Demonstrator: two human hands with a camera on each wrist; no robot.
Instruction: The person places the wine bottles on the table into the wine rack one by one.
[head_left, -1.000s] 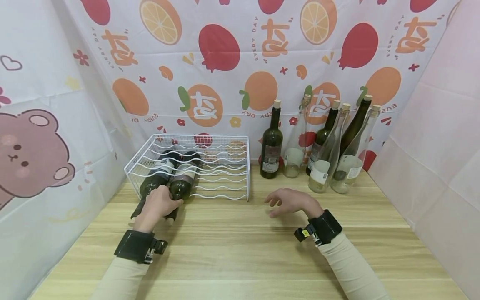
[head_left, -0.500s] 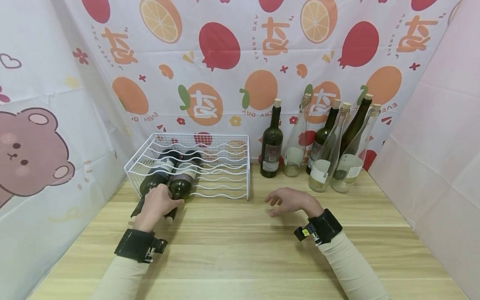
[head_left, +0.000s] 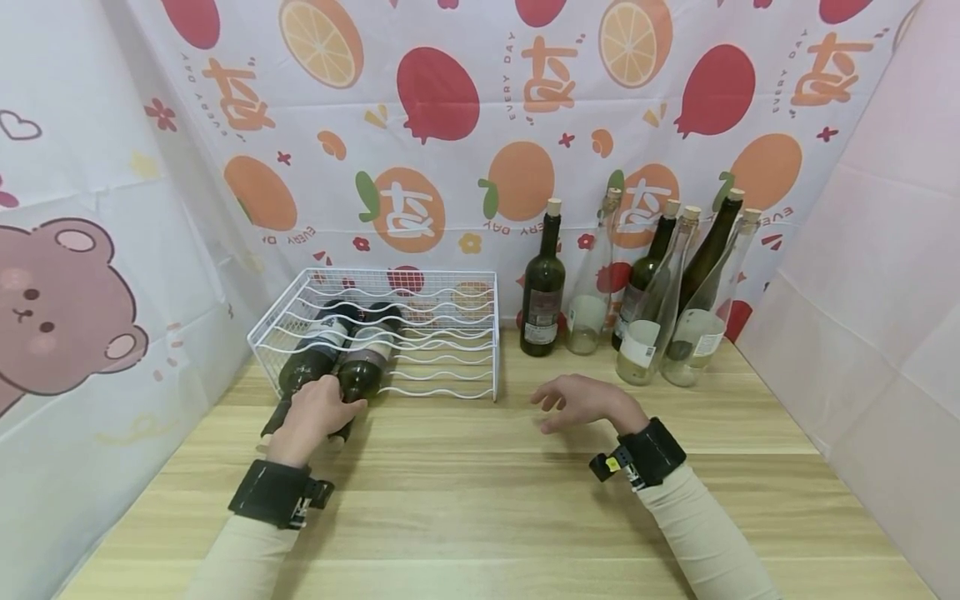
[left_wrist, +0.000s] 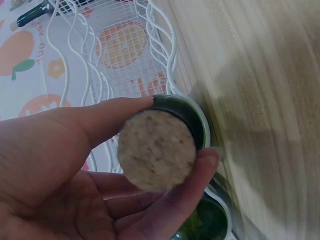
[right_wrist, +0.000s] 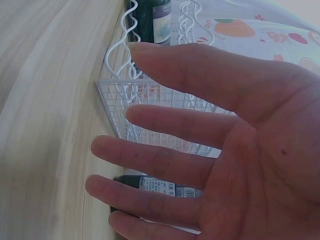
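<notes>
My left hand (head_left: 310, 419) holds the neck of the right-hand dark green wine bottle (head_left: 362, 377) lying in a white wire wine rack (head_left: 497, 354). Its cork (left_wrist: 157, 150) faces the camera in the left wrist view, with the thumb on one side of the neck and fingers on the other. A second dark wine bottle (head_left: 302, 367) lies alongside in the rack, its neck partly covered by the hand. My right hand (head_left: 579, 405) hovers over the table off the rack's right end. Its fingers are loosely spread and hold nothing in the right wrist view.
Several corked bottles stand at the back right: a dark wine bottle (head_left: 543, 292) nearest the rack, then clear bottles (head_left: 641, 346) and more dark ones. A fruit-print cloth (head_left: 480, 200) hangs behind the wooden table (head_left: 480, 500). Cloth walls stand at both sides.
</notes>
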